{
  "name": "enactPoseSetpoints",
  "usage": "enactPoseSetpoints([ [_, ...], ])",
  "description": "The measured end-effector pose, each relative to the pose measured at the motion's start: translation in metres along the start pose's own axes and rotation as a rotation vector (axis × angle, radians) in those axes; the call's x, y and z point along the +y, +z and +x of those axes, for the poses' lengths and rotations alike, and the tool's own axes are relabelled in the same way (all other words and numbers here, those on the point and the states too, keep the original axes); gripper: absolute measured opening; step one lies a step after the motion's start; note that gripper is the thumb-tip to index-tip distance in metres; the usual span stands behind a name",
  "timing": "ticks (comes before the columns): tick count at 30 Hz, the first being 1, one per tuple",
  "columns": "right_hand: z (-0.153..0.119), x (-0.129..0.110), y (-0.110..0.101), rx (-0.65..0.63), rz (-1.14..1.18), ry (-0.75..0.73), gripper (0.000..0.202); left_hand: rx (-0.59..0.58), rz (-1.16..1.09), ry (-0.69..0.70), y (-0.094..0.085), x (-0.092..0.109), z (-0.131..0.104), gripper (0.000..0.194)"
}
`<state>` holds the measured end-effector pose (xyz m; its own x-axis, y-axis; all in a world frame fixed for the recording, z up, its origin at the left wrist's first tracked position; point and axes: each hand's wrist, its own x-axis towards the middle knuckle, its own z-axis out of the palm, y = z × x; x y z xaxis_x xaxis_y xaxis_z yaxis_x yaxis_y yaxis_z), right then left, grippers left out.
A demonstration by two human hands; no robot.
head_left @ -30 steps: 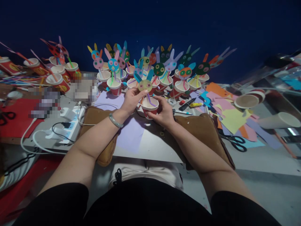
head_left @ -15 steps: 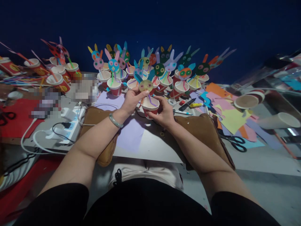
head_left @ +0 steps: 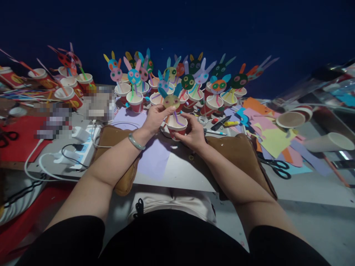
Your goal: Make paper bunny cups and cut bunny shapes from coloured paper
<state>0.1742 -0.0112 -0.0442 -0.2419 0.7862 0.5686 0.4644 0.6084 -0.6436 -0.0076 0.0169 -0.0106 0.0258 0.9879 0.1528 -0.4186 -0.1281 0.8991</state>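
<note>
Between finger and thumb of my left hand [head_left: 155, 120] is the lower edge of a yellow paper rabbit face [head_left: 170, 101] with teal ears and pink eyes. Below it a purple straw [head_left: 176, 119] slants down into a red and white paper cup [head_left: 177, 130]. My right hand [head_left: 195, 133] curls its fingers and thumb around the right side of that cup, which stands upright. Just behind are several similar cups with paper rabbit heads on straws, among them a blue face with pink ears [head_left: 134, 77] and an orange face with blue ears [head_left: 219, 85].
Brown leather-like pads [head_left: 235, 162] lie under both forearms. Scissors [head_left: 277, 167], paper scraps [head_left: 273, 140] and markers [head_left: 230, 123] are on the right. A power strip [head_left: 86, 147] with cables, red paper [head_left: 22, 142] and more cups [head_left: 68, 96] occupy the left. A blue wall [head_left: 177, 29] rises behind.
</note>
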Motion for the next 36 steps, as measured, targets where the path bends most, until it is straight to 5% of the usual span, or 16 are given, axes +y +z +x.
enactPoseSetpoints([
  [10, 0.0, 0.001, 0.001, 0.001, -0.002, -0.003, 0.069, -0.028, 0.063, 0.01, -0.004, -0.005, 0.003, 0.04],
  [20, 0.003, 0.002, -0.001, 0.07, 0.07, 0.024, 0.073, -0.177, 0.075, 0.04, 0.004, 0.005, -0.004, 0.061],
  [26, 0.006, 0.007, -0.003, 0.116, 0.037, 0.017, 0.074, -0.043, 0.192, 0.105, -0.005, -0.009, 0.002, 0.073],
  [31, 0.01, 0.011, -0.011, 0.199, -0.066, 0.006, 0.078, 0.054, 0.344, 0.272, -0.003, -0.002, -0.005, 0.051],
  [36, 0.009, 0.008, -0.017, 0.17, -0.199, 0.017, 0.07, -0.202, 0.61, 0.418, 0.001, 0.008, -0.015, 0.031],
])
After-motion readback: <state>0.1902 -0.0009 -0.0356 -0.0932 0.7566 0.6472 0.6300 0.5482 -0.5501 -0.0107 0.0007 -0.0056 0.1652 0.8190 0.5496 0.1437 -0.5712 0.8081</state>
